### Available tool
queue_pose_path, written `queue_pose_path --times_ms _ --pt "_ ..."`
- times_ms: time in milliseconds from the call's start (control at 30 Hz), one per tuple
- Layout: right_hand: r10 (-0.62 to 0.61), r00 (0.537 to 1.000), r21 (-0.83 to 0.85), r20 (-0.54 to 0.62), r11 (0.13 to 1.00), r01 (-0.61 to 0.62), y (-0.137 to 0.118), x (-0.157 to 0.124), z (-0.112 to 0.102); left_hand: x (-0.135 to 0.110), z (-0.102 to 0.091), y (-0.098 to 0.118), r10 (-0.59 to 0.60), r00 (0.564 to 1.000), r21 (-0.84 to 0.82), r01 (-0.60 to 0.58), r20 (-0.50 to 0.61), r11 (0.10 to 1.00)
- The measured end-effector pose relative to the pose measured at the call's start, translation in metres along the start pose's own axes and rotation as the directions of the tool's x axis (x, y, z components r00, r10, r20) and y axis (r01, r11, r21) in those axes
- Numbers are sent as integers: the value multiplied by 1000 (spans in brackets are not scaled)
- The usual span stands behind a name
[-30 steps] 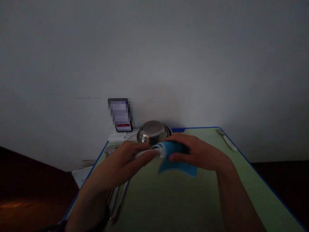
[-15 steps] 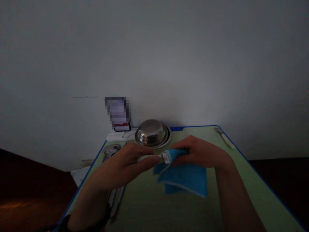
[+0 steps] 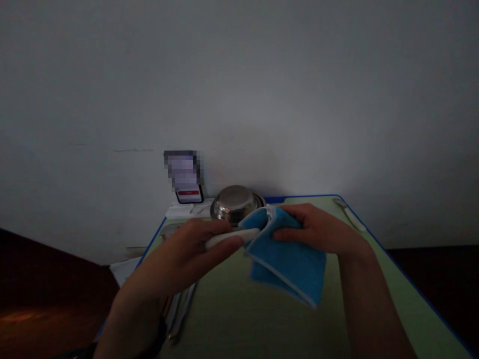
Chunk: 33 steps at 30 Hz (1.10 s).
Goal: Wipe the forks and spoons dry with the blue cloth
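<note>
While the left hand [image 3: 192, 249] clasps the white handle [image 3: 234, 238] above the table [image 3: 258, 321] and the right hand [image 3: 324, 230] pinches the folded blue cloth [image 3: 294, 262] in its fingers at the handle's end, a steady grip — with light, even cloth pressure — would probably serve best.

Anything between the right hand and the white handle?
Yes, the blue cloth: the right hand grips it, and its fold sits between that hand and the white handle held by the left hand. What's inside the fold is hidden.
</note>
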State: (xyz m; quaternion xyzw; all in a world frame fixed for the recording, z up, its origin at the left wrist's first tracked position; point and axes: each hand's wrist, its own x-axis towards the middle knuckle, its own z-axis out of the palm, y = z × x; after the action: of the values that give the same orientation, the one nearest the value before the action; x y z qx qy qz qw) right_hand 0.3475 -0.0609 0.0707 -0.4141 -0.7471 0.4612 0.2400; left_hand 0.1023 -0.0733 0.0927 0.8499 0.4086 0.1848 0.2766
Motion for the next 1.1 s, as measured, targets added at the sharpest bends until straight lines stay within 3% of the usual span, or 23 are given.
queue_pose_path --times_ms 233,500,733,933,1100 --pt "-22 999 -234 -29 972 15 0 4 3 6 12 1 -21 996 95 14 83 995" --pt "-78 996 -332 -48 941 58 -3 6 7 10 12 2 -55 998 82 52 33 995" --pt "-176 981 -283 -84 948 145 -10 4 8 8 10 5 -21 998 44 23 -52 999" --pt "-137 988 -87 -74 988 131 -13 1 9 6 6 5 -2 999 -42 0 -45 999" --pt "-166 973 -142 -162 979 144 -19 1 14 4 5 5 -55 996 -92 48 -77 995"
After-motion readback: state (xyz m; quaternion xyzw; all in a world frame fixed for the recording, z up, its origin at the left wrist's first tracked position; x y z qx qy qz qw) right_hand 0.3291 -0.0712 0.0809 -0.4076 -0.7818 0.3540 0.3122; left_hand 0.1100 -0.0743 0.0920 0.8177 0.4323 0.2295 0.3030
